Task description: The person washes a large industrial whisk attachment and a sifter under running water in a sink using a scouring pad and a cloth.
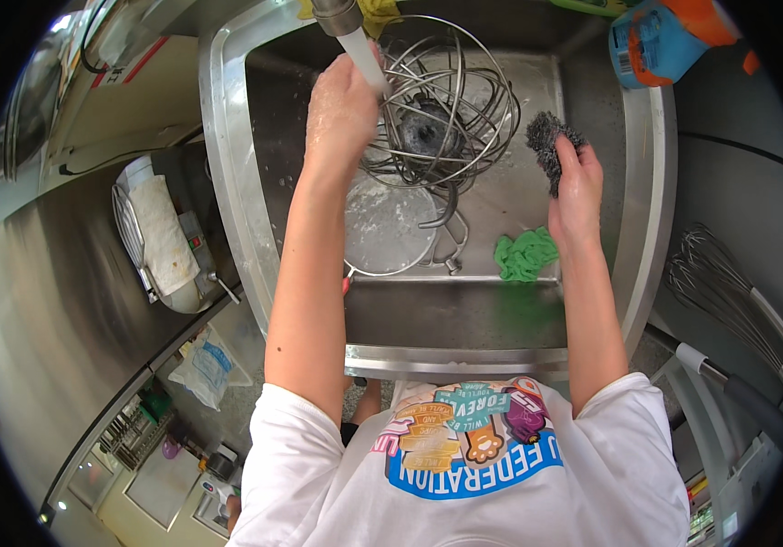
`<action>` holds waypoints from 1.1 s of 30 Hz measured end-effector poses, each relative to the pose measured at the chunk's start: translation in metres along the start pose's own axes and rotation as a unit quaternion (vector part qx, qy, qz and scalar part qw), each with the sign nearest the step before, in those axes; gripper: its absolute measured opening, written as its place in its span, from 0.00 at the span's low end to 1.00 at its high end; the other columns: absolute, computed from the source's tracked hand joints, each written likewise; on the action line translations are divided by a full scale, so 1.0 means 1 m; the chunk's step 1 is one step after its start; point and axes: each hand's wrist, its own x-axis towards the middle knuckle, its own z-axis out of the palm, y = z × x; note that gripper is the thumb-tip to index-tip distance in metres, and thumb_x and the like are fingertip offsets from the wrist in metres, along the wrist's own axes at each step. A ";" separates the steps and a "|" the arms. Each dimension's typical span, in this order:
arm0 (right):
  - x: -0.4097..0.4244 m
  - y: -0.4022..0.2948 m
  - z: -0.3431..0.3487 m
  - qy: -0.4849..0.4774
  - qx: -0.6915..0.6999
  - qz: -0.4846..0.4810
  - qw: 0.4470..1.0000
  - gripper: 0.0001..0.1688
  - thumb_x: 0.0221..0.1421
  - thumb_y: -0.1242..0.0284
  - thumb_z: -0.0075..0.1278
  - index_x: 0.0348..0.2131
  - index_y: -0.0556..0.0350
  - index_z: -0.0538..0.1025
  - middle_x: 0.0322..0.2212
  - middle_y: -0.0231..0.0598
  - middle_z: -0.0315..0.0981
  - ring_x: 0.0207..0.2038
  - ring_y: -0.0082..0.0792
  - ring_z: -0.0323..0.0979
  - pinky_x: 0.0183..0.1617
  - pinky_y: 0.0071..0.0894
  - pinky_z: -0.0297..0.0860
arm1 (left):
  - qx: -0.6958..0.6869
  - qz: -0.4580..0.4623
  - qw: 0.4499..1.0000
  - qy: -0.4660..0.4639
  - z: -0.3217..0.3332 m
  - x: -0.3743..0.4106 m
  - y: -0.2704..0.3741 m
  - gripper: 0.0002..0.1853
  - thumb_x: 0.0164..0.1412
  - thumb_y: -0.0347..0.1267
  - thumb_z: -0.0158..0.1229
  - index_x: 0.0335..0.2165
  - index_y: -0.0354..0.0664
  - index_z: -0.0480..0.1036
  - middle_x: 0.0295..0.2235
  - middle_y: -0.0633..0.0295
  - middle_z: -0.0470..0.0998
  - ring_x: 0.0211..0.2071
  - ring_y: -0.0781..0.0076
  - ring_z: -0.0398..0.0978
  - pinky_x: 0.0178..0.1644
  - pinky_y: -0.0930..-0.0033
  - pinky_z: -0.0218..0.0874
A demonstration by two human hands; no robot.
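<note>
Water runs from a faucet point(337, 15) beside my left hand point(342, 109), which is at the left side of a large wire whisk attachment point(460, 89); its fingers are mostly hidden, so its hold is unclear. My right hand point(576, 184) pinches a dark metal scouring pad point(547, 147) over the right part of the steel sink point(501, 198). A dark round metal part point(429, 133) shows through the whisk wires. Below it lie a curved hook point(447, 208), a round fine-mesh strainer point(391, 229) and a flat beater point(456, 243). A green cloth point(527, 254) lies near my right wrist.
A blue spray bottle with an orange top point(655, 48) stands at the sink's upper right. Several wire whisks point(726, 294) hang or rest at the right. A folded white towel point(162, 232) lies on equipment at the left. The sink's rim point(460, 359) runs close to my body.
</note>
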 end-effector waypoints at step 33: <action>0.014 0.079 -0.042 -0.023 -0.600 -0.139 0.787 0.35 0.45 0.65 0.52 0.51 0.62 0.61 0.50 0.55 0.58 0.53 0.56 0.55 0.56 0.46 0.55 | -0.422 -0.143 0.890 -0.093 -0.029 -0.001 -0.043 0.08 0.56 0.35 0.57 0.26 0.44 0.69 0.21 0.72 0.65 0.23 0.81 0.63 0.26 0.77 0.53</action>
